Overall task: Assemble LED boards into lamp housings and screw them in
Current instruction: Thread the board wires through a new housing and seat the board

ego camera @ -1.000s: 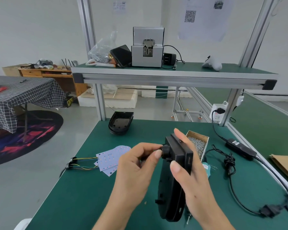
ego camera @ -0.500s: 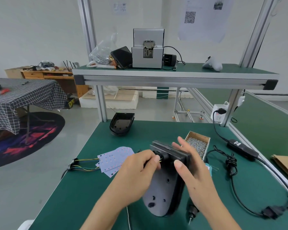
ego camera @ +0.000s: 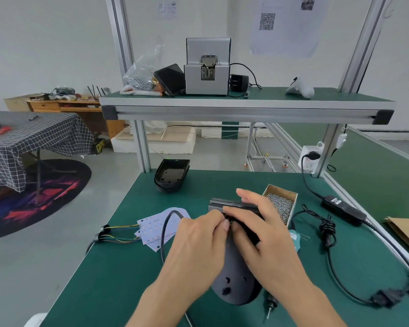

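A black lamp housing lies back side up on the green bench, its wide end toward me. My right hand grips its far, boxy end from the right. My left hand pinches a small black fitting at that same end, where a black cable loops off to the left. Several white LED boards with coloured wires lie left of the hands. An electric screwdriver pokes out below my right wrist.
A second, empty black housing sits at the bench's far left. A cardboard box of screws stands right of my hands. A power adapter and its cables run along the right side. A screw feeder stands on the upper shelf.
The housing has gone from upright on edge to lying flat, back side up, on the bench. Both hands came down with it and closed in on its far end.
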